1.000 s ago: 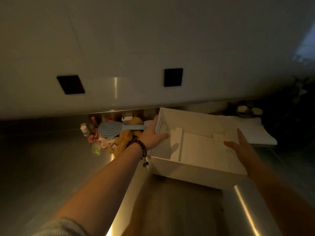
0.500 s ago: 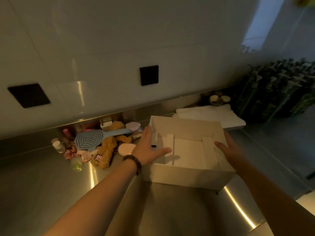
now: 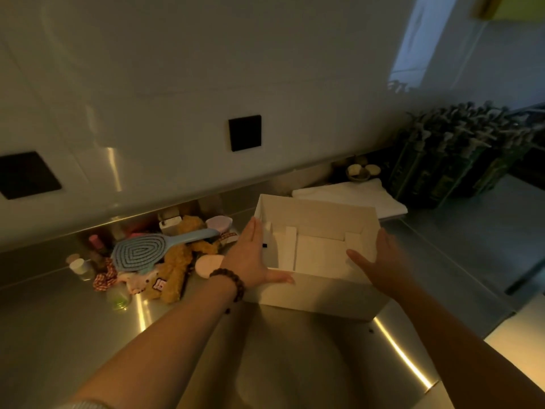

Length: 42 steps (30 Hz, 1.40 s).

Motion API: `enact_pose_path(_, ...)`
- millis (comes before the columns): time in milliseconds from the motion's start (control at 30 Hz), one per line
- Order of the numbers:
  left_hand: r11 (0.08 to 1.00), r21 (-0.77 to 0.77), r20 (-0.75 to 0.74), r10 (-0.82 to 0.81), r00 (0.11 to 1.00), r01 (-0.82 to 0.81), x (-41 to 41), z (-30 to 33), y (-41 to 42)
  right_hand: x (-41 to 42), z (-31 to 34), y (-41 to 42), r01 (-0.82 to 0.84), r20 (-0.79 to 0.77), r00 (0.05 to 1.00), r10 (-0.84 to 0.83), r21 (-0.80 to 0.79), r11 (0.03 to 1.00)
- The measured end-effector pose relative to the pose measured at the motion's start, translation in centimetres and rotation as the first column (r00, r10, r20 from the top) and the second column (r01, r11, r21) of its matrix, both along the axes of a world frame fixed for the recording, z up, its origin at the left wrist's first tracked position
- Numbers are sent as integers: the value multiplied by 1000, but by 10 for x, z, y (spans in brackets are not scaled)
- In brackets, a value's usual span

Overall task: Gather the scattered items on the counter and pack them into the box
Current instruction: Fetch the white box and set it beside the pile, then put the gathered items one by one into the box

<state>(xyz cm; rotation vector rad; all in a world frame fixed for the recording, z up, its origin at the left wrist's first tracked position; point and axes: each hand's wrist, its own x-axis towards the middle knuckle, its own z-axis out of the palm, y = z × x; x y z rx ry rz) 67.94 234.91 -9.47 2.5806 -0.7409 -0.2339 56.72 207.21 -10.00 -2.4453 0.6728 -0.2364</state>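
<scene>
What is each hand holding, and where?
Both flat against the box: left hand on its left wall, right hand on its right wall.

**Open box, items heaped beside it**

The white box (image 3: 317,299) stood open and upright on the table. Left of it lay a heap: a blue hairbrush (image 3: 141,252) atop a brown plush bear (image 3: 177,270), small bottles (image 3: 79,267), a checked scrunchie (image 3: 103,281).

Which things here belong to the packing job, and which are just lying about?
Job: white box, blue hairbrush, brown plush toy, small bottles, left hand, right hand.

Lying about: folded white cloth, dark pump bottles.
</scene>
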Motion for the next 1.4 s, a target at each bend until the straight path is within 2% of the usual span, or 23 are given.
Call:
enact_pose_path(133, 999, 19, -13, -26, 1000, 26, 23, 11, -6, 14, 6, 3, 66, -86, 994, -75, -102, 993)
enact_pose_path(433, 996, 64, 12, -65, 998, 65, 27, 13, -6, 13, 14, 5, 45, -152, 985, -85, -249, 967)
enact_pose_path(533, 999, 25, 10, -31, 999, 31, 22, 7, 9, 11, 12, 12, 10, -142, 989, -52, -282, 959)
enact_pose_path(667, 997, -49, 54, 66, 996, -63, 17, -11, 50, 23, 15, 51, -103, -43, 995, 95, -281, 954)
enact_pose_path(767, 986, -56, 143, 161, 977, -154, 12, -22, 90, 43, 20, 105, -259, 93, 953, 287, -238, 936)
enact_pose_path(833, 976, -33, 197, 216, 956, -214, 7, -28, 113, 55, 20, 147, -389, 163, 880, 446, -291, 874)
enact_pose_path(933, 963, 30, 218, 256, 942, -269, -1, -40, 144, 68, 11, 214, -578, 209, 717, 665, -356, 735)
enact_pose_path(1000, 937, 72, 204, 322, 924, -342, -7, -50, 160, 77, -7, 250, -674, 167, 658, 734, -305, 673)
enact_pose_path(1067, 912, 105, 197, 373, 907, -398, -12, -62, 173, 88, -30, 271, -693, 89, 694, 715, -188, 696)
enact_pose_path(1133, 886, 139, 174, 418, 892, -443, -15, -72, 182, 99, -51, 281, -643, -25, 764, 645, -114, 757)
enact_pose_path(1233, 865, 176, 116, 456, 882, -470, -12, -85, 191, 114, -74, 285, -595, -185, 801, 570, -140, 791)
enact_pose_path(1400, 851, 230, 52, 474, 879, -473, 0, -96, 194, 125, -95, 289, -617, -261, 786, 560, -274, 738)
